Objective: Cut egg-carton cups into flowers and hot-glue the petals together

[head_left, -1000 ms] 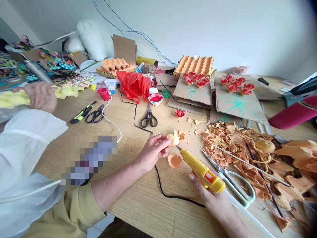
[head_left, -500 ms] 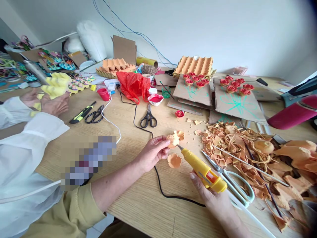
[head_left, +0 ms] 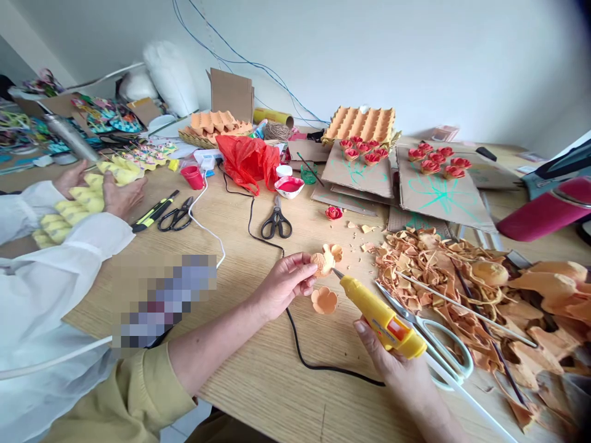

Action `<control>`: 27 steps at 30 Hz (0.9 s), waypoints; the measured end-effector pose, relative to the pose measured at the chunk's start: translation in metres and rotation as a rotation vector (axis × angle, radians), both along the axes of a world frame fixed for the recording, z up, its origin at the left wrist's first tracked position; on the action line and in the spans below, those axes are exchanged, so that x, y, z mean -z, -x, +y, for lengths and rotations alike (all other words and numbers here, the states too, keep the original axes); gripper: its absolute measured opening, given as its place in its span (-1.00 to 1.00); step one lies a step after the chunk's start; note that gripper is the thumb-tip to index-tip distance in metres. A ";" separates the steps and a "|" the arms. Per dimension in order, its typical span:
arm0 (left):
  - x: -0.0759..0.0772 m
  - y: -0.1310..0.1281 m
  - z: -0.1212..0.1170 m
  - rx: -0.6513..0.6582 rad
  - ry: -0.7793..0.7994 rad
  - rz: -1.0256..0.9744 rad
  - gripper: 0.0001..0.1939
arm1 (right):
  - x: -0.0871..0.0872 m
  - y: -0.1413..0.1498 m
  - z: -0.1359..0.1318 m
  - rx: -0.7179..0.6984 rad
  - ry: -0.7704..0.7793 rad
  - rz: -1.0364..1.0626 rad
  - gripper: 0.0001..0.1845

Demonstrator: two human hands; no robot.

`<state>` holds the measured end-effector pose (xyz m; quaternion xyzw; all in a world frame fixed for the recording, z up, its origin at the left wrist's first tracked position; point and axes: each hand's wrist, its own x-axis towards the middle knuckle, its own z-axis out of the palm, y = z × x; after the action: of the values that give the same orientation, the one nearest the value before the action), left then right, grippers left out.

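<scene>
Between the thumb and fingers of my left hand (head_left: 289, 281) is an orange egg-carton flower cup (head_left: 322, 264), its petals turned to the right. My right hand (head_left: 397, 366) is wrapped round a yellow hot glue gun (head_left: 378, 314) with a white glue stick out of its back. The gun's metal nozzle points at the flower cup, touching or very close to it. A loose orange petal cup (head_left: 324, 301) lies on the table just below; another orange cup (head_left: 337, 252) shows right behind the held one. Light-green-handled scissors (head_left: 446, 351) lie beside the gun.
Orange carton scraps (head_left: 429, 271) heap up at the right. Red flowers (head_left: 362, 147) stand on cardboard sheets behind. Black scissors (head_left: 277, 221), a red paint dish (head_left: 289, 186) and a black cord (head_left: 318, 367) lie mid-table. At left, a co-worker's hands (head_left: 122, 194) hold a yellow egg carton (head_left: 87, 200).
The glue gun has shifted slightly right and down, while my left hand keeps the flower cup in place. The co-worker has lowered and turned the yellow carton.
</scene>
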<state>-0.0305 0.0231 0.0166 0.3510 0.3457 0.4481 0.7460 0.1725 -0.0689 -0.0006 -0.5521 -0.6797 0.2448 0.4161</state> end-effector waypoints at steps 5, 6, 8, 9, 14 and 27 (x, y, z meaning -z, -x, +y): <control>0.006 0.002 -0.001 0.027 -0.186 0.108 -0.68 | 0.000 0.000 0.000 -0.024 -0.007 0.006 -0.66; 0.007 0.003 0.000 0.030 -0.222 0.127 -0.69 | 0.000 0.000 0.000 -0.027 -0.013 0.010 -0.66; 0.008 0.003 0.000 0.026 -0.278 0.162 -0.70 | -0.001 -0.001 0.000 -0.017 -0.015 0.012 -0.68; 0.008 0.003 0.000 0.020 -0.298 0.178 -0.70 | -0.001 -0.001 0.001 -0.006 -0.012 0.010 -0.69; 0.006 0.002 0.000 -0.008 -0.345 0.235 -0.69 | -0.004 0.002 0.000 -0.030 0.026 0.015 -0.64; 0.009 0.005 0.002 -0.001 -0.345 0.231 -0.72 | -0.002 -0.002 0.001 0.037 0.074 0.037 -0.70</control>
<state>-0.0353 0.0251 0.0081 0.5224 0.3473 0.4577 0.6300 0.1742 -0.0681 0.0015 -0.5752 -0.6520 0.2721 0.4123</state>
